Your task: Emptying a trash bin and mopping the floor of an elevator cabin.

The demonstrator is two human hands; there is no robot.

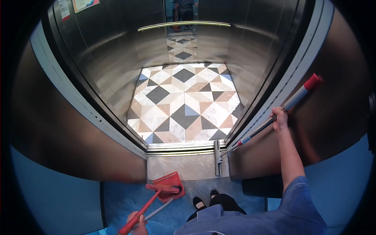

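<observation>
My left hand (137, 223) is closed around two handles at the lower left. One is the red handle of a broom (147, 205); the other is the grey handle of a red dustpan (173, 177). The broom's head lies over the dustpan's mouth, its bristles mostly hidden. Out to the right, my right hand (279, 119) grips the pole of a flat mop (258, 129) just below its grey, red-capped grip. The mop's narrow grey head (217, 158) stands across the elevator's door sill at the right end, and its cleaning pad cannot be made out.
Ahead is an open elevator car with a patterned tile floor (185, 100), steel walls and a handrail (184, 24). Metal door tracks (182, 151) cross the entrance. Steel door surrounds (88, 141) flank it. A dark bin-like object (261, 186) stands right of my feet.
</observation>
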